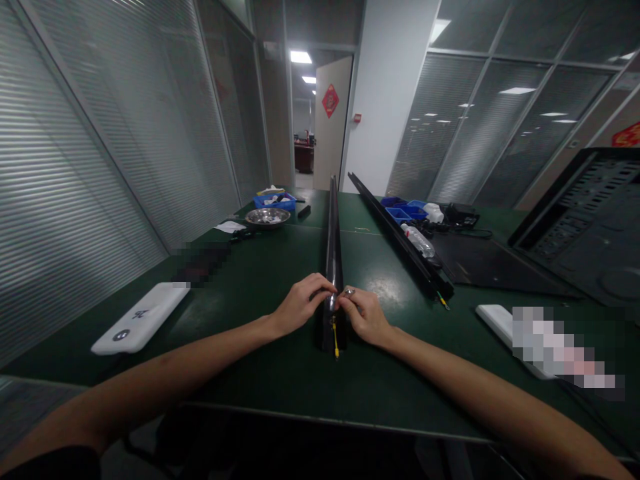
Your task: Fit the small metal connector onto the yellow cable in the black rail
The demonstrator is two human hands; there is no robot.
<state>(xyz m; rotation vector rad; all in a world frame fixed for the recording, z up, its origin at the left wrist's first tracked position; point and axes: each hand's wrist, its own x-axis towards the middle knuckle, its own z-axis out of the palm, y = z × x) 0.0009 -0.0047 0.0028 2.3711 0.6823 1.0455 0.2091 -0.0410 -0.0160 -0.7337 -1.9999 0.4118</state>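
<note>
The rail [333, 233] lies lengthwise at the middle of the table [240, 293], with a yellow lead [336, 341] at its near end. The left hand [300, 305] sets its fingertips on the rail from the left; the right hand [369, 318] bends thumb and forefinger against its right side; whether either pinches cannot be told. A second rail [401, 240] lies to the right, beside a bottle [420, 242].
</note>
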